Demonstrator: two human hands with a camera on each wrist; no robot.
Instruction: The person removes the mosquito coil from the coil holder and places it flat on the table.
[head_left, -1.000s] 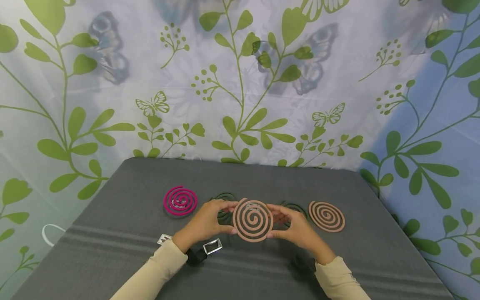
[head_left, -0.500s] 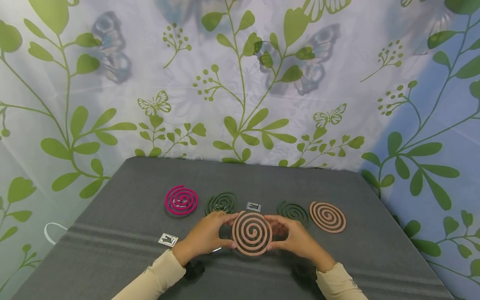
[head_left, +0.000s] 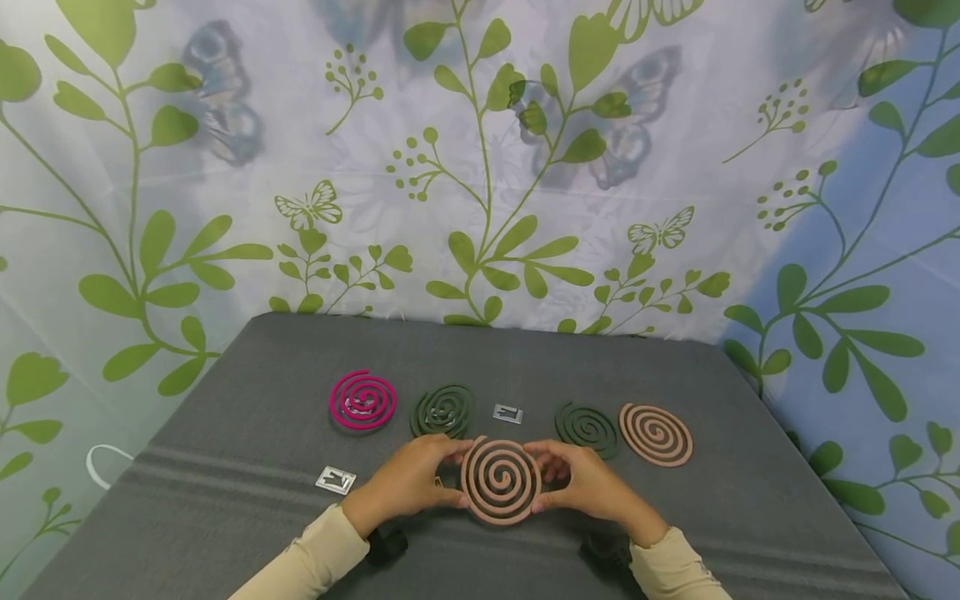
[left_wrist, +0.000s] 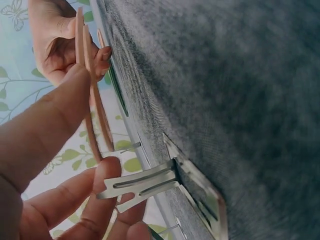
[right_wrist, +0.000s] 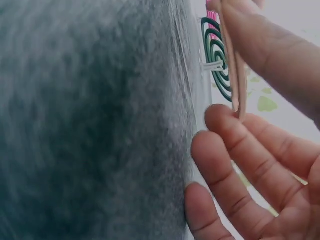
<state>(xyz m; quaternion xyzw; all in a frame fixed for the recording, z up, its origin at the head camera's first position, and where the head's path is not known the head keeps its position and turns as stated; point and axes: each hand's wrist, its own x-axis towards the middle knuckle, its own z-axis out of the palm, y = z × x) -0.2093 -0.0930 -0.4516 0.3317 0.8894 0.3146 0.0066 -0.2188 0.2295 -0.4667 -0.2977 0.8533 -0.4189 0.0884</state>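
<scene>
Both hands hold a tan mosquito coil upright above the near part of the table. My left hand pinches its left edge between thumb and fingers. From the opposite side my right hand grips the right edge the same way. Seen edge-on in the left wrist view, the coil appears as two thin layers. A metal coil stand with raised prongs is right by the left fingers there; the hand mostly hides it in the head view. The right wrist view shows the thumb and fingertips at the coil's edge.
Across the grey table lie a pink coil on a stand, a dark green coil on another, a second green coil and a tan coil. Flat metal stands lie mid-table and at left. A patterned curtain hangs behind.
Both hands have brought the tan coil down and nearer the body. The metal stand in the middle and the green coils behind have come into fuller view.
</scene>
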